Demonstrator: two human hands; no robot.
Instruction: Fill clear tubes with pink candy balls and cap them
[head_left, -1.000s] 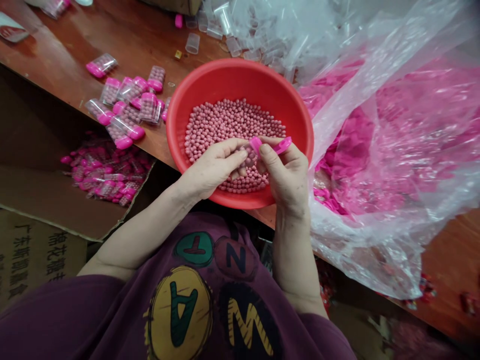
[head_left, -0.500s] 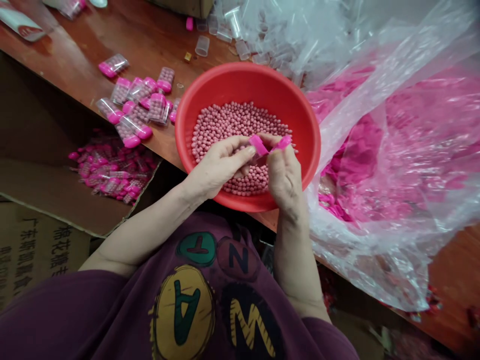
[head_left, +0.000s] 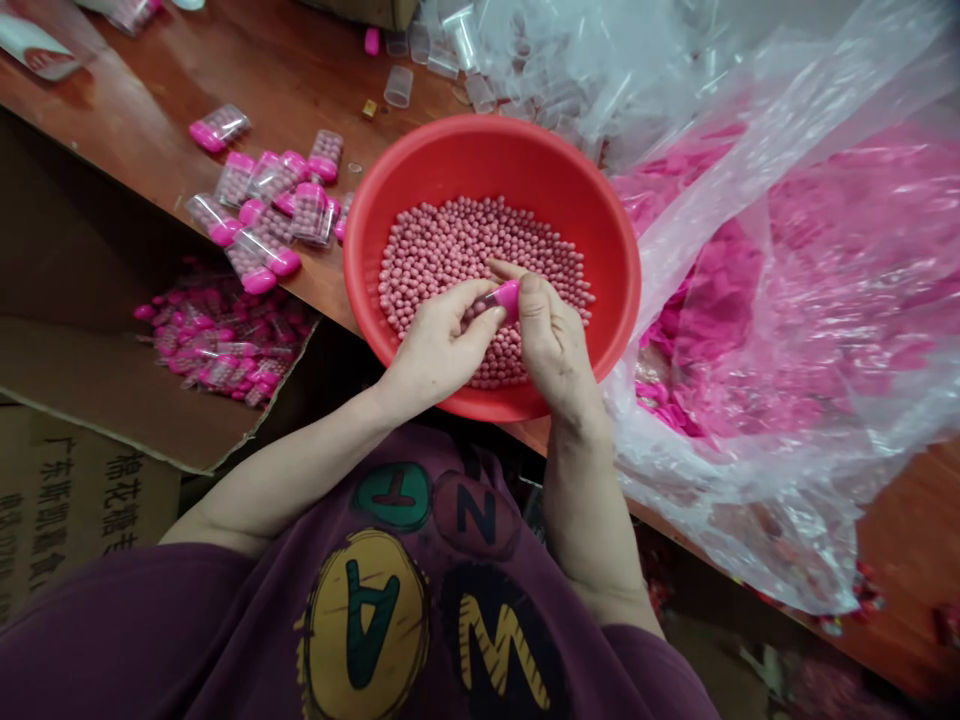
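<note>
Pinching closed, the left hand and right hand are holding one pink-capped tube over one red basin at twelve o'clock.

In front of you a glossy reddish-brown wooden desk running from upper left to lower right, below its edge at your left a cardboard carton printed with black Chinese characters, a second carton at the top edge of the frame

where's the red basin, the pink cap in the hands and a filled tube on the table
red plastic basin (head_left: 480,150), head view, on its inner wall below the far rim
pink cap (head_left: 508,296), head view, on its middle
filled clear tube (head_left: 225,125), head view, on its clear body
</note>
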